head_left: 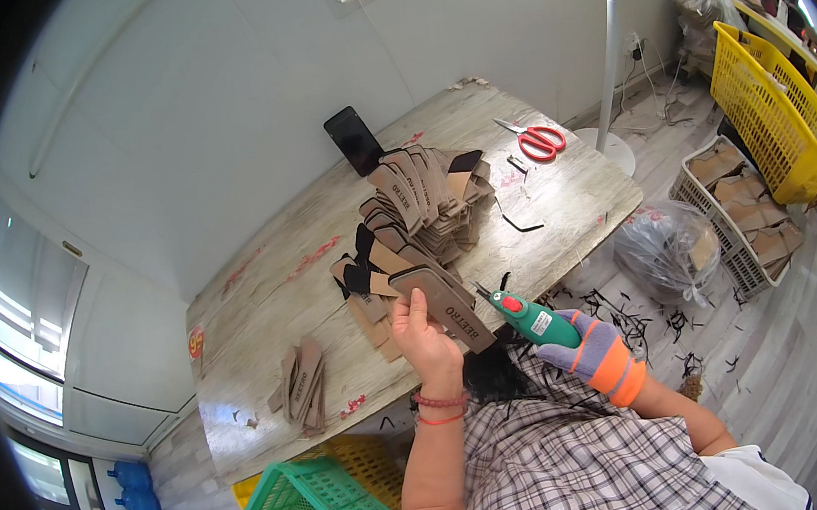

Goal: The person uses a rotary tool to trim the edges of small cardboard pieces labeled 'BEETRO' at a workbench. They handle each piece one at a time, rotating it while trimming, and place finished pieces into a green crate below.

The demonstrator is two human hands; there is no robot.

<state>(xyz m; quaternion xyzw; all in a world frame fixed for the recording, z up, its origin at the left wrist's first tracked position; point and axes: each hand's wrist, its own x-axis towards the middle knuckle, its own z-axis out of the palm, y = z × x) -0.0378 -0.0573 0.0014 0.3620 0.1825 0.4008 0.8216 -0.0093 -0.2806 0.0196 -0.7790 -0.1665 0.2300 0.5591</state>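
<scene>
Grip: our left hand point(425, 347) pinches a tan panel point(447, 312), thumb on its face; our gloved right hand point(597, 355) wraps a green tool point(537, 324). Panel is over the table's point(243, 369) near edge. We judge it light, semi-stiff, not slippery; best held mid-length, away from the tool's tip.

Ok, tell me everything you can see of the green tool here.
The green tool has a smooth, plastic-looking body, a red switch-like part on top, a pale label and a narrow dark tip. The gloved right hand grips its rear. It points up-left, its tip close to the tan piece; whether they touch, or the tool is running, I cannot tell.
</scene>
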